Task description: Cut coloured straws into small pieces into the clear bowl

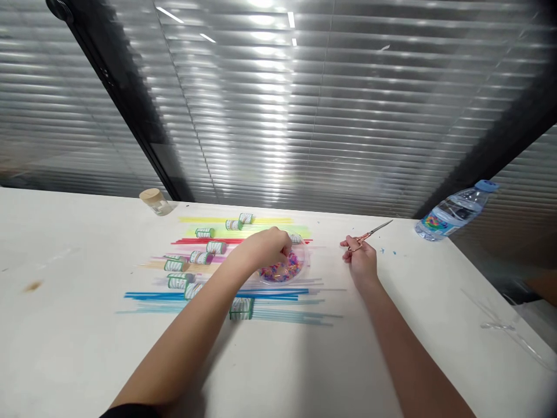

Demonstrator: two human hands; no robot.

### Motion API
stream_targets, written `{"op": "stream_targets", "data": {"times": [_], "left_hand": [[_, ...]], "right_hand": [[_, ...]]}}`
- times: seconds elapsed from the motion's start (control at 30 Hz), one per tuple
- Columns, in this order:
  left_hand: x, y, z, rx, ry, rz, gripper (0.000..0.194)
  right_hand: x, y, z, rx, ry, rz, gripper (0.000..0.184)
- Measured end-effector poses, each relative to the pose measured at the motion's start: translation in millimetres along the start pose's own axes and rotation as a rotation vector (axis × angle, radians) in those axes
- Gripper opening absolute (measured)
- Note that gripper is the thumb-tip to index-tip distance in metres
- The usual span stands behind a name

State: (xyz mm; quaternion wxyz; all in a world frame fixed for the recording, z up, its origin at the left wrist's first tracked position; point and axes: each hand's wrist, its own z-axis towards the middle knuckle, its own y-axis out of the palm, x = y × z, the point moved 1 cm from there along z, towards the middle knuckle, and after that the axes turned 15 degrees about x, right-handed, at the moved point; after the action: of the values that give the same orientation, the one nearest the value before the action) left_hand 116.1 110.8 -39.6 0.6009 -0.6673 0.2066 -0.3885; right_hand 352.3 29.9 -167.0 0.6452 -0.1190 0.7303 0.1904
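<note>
My left hand (266, 247) reaches over a clear round dish (284, 270) filled with small multicoloured pieces, its fingers curled down at the dish's far rim; what they pinch is hidden. My right hand (360, 257) rests on the white table (78, 325), closed on small rose-gold scissors (371, 234) whose blades point up and to the right. Long coloured straws (226, 295) lie in rows under and left of the dish, blue nearest, then red, green and yellow. Several green-and-white thread spools (216, 247) sit among them.
A small glass jar with a wooden lid (155, 201) stands at the table's back left. A plastic water bottle (456, 211) lies at the back right edge. A clear plastic item (509, 328) lies near the right edge. Window blinds rise behind the table.
</note>
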Motion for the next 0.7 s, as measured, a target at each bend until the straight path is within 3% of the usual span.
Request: {"op": "stream_targets", "data": {"times": [0.23,0.53,0.7], "left_hand": [[-13,-11.7,-3,0.115,0.009,-0.002,0.019],[-6,-13.2,-4,0.105,0.015,-0.009,0.024],[-9,-13.2,-3,0.102,-0.002,-0.061,0.017]], "right_hand": [[3,-1,2,0.002,0.004,-0.002,0.037],[6,-2,4,-0.006,-0.005,0.001,0.037],[4,-2,3,-0.009,-0.004,-0.006,0.038]]}}
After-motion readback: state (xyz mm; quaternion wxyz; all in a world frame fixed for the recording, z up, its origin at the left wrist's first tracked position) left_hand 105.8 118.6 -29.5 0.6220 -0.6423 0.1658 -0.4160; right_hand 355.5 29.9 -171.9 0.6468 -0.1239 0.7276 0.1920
